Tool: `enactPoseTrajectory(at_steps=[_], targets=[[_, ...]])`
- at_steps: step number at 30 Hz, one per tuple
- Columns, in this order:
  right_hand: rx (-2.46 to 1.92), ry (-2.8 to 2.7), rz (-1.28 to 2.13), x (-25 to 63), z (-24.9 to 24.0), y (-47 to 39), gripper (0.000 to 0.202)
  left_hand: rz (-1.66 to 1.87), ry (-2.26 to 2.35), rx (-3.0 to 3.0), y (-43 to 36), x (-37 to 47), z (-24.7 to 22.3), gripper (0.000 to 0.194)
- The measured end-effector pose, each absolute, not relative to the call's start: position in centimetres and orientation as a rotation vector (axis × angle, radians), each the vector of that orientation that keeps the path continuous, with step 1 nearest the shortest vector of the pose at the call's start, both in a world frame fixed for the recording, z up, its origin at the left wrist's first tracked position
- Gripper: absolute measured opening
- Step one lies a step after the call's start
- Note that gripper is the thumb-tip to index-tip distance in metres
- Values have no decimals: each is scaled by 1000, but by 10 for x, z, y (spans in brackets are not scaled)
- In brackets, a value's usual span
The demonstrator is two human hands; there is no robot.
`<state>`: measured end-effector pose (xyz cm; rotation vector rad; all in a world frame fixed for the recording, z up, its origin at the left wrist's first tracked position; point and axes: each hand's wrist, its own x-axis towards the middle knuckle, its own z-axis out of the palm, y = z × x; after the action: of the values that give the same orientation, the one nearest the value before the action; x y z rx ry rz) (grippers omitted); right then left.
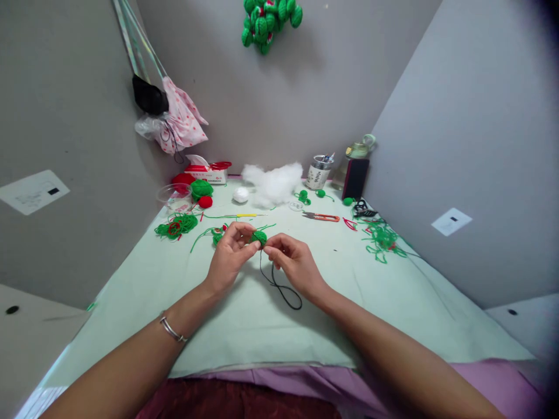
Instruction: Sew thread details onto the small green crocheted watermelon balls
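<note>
**Reader:** Where does the green piece lie, and how are your hands set?

**Maker:** Above the bench, between my two hands. My left hand grips it between thumb and fingers. My right hand has its fingertips drawn together at the right-hand edge; whether they pinch the piece or the black cord, I cannot tell. The cord hangs in a loop below.

**Reader:** What borders the working area?

**Maker:** Behind the hands, the yellow hook and the orange snips lie crosswise, and white stuffing sits near the back edge. A left tangle of yarn and a right tangle of yarn flank the area, each near its side of the bench.

**Reader:** And the room for moving?

**Maker:** Widest toward me: pale cloth spreads between my forearms to the front edge. Another broad stretch separates my right hand from the right tangle. Tightest at left, where a second green bundle sits just beside my left hand.
</note>
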<state>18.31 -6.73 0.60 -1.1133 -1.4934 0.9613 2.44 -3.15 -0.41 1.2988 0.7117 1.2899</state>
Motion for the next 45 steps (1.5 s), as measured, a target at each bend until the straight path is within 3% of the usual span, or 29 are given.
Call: enactPoseTrajectory(at_steps=[8,16,22,27,34,38,42,45], targets=[[-1039,-1263,1323,187,10,-62,23,1244,776,1569,-28,24,-13,20],[-1214,-1666,686,195,13,-64,10,1159,823,1692,-31,24,-11,17],[-1036,-1181,1056,203,24,-50,8,1061,804,1825,-29,23,-11,20],[-950,-887,1268,268,59,-38,23,986,838,1780,-21,16,-14,19],[-943,-895,105,422,72,-40,28,1019,949,1771,-7,6,-14,23],[-992,-977,241,375,64,-37,7,1024,898,1731,-7,6,-14,22],[-1178,-1481,620,271,41,-37,16,991,872,1730,-11,8,-13,22],[-1224,-1876,588,219,18,-46,17,970,844,1727,-14,10,-12,22]])
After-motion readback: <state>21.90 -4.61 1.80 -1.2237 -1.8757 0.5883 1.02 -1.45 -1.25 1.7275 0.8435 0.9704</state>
